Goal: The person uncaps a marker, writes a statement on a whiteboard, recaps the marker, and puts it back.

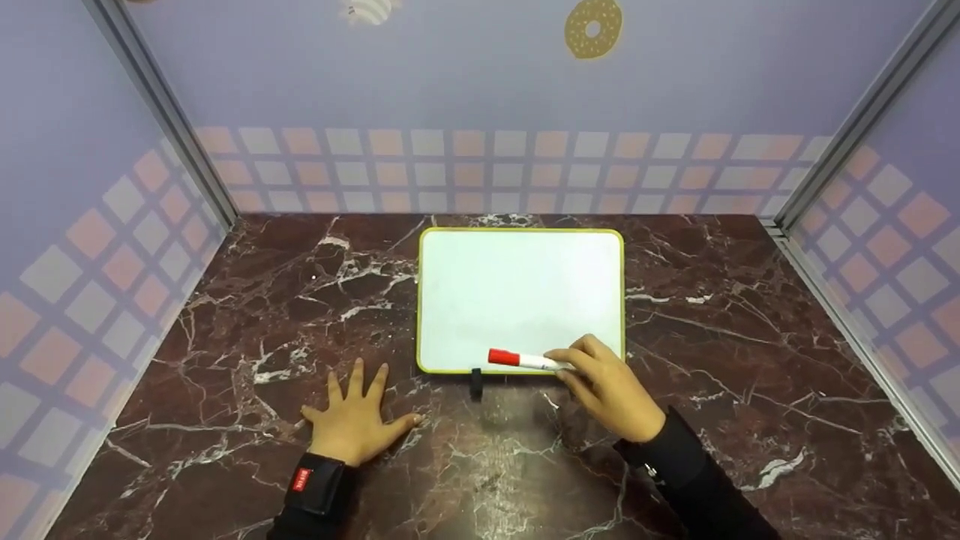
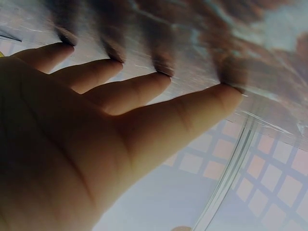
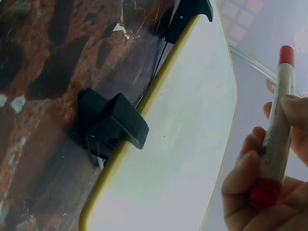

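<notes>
Over whiteboard [image 1: 510,292], marker [image 1: 531,361] — fingers [image 1: 581,361] hiding part

White marker [image 1: 536,362], red at both ends, was gripped in the right hand [image 1: 611,390], roughly sideways, one red end out to the left, raised near the front edge of the whiteboard [image 1: 510,292]. The board, yellow-rimmed with rounded corners, sat long side across on the dark marbled table [image 1: 225,375].

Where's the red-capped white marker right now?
In the head view, the red-capped white marker is in the right hand, just right of centre, seen over the lower part of the yellow-framed rectangular whiteboard.
</notes>
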`<action>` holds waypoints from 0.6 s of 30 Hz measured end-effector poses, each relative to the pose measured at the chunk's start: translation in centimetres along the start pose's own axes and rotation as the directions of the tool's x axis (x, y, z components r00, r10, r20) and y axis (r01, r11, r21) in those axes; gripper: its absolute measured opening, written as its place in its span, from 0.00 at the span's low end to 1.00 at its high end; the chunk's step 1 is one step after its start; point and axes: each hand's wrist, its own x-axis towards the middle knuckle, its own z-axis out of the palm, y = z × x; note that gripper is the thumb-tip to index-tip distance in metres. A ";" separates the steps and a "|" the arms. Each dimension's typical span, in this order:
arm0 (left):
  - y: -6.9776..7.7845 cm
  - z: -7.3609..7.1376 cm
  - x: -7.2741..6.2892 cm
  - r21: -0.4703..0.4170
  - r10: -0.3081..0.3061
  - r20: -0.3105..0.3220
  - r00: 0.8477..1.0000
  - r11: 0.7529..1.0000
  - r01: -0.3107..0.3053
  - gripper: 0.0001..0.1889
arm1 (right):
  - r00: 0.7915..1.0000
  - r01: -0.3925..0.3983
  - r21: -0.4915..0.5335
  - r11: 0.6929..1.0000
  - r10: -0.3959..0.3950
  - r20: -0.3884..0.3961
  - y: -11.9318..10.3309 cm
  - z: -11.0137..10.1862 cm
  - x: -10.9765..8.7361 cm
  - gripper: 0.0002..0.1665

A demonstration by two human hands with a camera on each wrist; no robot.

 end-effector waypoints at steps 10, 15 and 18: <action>1.3 -1.0 -0.1 0.025 0.142 -0.219 0.965 0.990 -0.140 0.40 | 0.998 0.056 -0.060 0.997 -0.057 -0.011 -0.3 0.1 0.3 0.17; 4.3 -2.3 -0.6 0.152 0.389 -0.562 0.730 0.916 -0.372 0.31 | 0.998 0.067 -0.063 0.996 -0.068 -0.012 -0.6 0.2 0.3 0.17; 6.3 -2.8 -0.6 0.232 0.487 -0.641 0.593 0.860 -0.455 0.30 | 0.997 0.071 -0.061 0.996 -0.072 -0.009 -0.8 0.2 0.2 0.18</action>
